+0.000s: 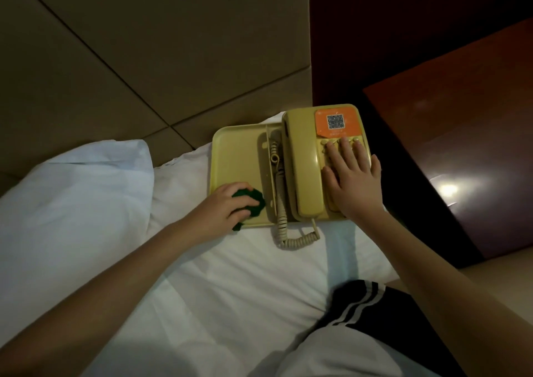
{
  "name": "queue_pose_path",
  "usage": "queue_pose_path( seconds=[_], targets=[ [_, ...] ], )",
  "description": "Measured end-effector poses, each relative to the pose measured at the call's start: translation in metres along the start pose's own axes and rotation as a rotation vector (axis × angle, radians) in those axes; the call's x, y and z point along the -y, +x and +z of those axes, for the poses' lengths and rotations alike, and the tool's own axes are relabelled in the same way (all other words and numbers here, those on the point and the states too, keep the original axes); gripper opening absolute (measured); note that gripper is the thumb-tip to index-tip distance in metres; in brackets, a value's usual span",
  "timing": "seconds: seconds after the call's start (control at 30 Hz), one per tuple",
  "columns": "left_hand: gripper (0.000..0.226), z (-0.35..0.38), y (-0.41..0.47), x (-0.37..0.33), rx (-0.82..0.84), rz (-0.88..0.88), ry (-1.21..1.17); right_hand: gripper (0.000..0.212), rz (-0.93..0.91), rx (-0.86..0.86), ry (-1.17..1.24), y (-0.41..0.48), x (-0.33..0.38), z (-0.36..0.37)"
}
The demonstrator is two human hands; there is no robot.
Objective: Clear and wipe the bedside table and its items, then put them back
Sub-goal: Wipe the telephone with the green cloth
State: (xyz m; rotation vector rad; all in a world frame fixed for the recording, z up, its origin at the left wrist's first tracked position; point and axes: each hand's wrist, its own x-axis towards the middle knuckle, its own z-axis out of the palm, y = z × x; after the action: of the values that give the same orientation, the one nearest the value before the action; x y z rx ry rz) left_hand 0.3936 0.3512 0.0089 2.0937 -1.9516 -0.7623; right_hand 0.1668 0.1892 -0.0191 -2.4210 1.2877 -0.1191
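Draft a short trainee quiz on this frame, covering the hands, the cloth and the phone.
1. True or false: the telephone stands on the bedside table.
2. What does the left hand grip? A) green cloth B) handset C) coiled cord
3. Fill in: the right hand rests flat on the telephone's ____.

Key
1. False: it is on the bed, with the yellow tray.
2. A
3. keypad
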Motion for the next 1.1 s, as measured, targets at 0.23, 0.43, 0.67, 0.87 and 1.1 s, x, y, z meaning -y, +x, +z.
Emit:
queue_pose_path(
  seconds=[0.23, 0.43, 0.67, 0.87, 1.1],
  targets=[
    [0.017, -0.040, 0.012, -0.018, -0.313, -0.458, -0.540, 0.062, 0.114, -0.075, 0.148, -0.005, -0.012, -0.009],
    [0.014, -0.041, 0.009, -0.007, -0.386, -0.598, -0.505, 0.073, 0.267, -0.131, 0.554, -0.004, -0.013, -0.005],
    [0.015, -0.045, 0.009, 0.009, -0.363, -0.692, -0.729, 0.069, 0.229, -0.144, 0.456, 0.003, -0.001, -0.014],
    [0.020, -0.041, 0.011, 0.008, -0.388, -0.647, -0.677, 0.066, 0.207, -0.142, 0.369, 0.003, 0.014, -0.019],
    [0.013, -0.041, 0.001, 0.015, -0.418, -0.719, -0.739, 0.074, -0.025, 0.013, 0.396, 0.004, 0.082, 0.006]
  ],
)
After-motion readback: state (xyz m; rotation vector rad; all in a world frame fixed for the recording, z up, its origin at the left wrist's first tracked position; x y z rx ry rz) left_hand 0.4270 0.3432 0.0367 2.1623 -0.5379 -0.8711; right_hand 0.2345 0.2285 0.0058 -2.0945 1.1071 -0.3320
